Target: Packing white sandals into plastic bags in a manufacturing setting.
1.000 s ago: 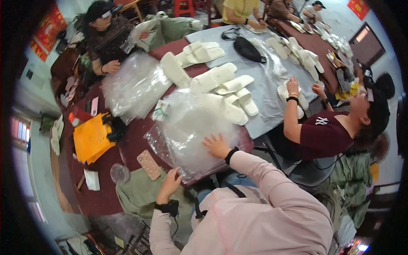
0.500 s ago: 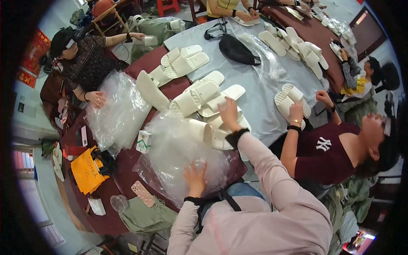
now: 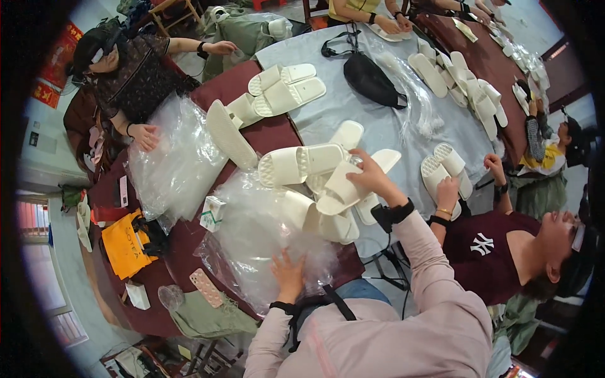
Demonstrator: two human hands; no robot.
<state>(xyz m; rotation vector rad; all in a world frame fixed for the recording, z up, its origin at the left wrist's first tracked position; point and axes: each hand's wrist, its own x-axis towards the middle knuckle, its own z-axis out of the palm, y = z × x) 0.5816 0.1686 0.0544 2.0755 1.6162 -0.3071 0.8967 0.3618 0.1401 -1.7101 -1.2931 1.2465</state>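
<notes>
My left hand (image 3: 288,275) lies with its fingers spread on a pile of clear plastic bags (image 3: 242,236) in front of me. My right hand (image 3: 373,181) is closed on a cream slipper (image 3: 340,190), fingers at its wide strap, and tilts it above the slipper heap. Left of it, another cream slipper (image 3: 299,164) lies across the heap with its textured footbed showing. More slippers (image 3: 321,220) rest partly under the held one, beside the bags. What part of the right fingers goes inside the strap is hidden.
A small white-green box (image 3: 213,213) stands beside the bags. Farther off lie more slippers (image 3: 287,88) and a black waist bag (image 3: 372,79). A co-worker at the left touches another bag pile (image 3: 173,164); one at the right handles a slipper pair (image 3: 444,173). A phone (image 3: 207,286) lies near left.
My right hand has taken hold of a slipper and tilted it up from the heap; neighbouring slippers have shifted. My left hand stays on the bags. The whole view has turned slightly.
</notes>
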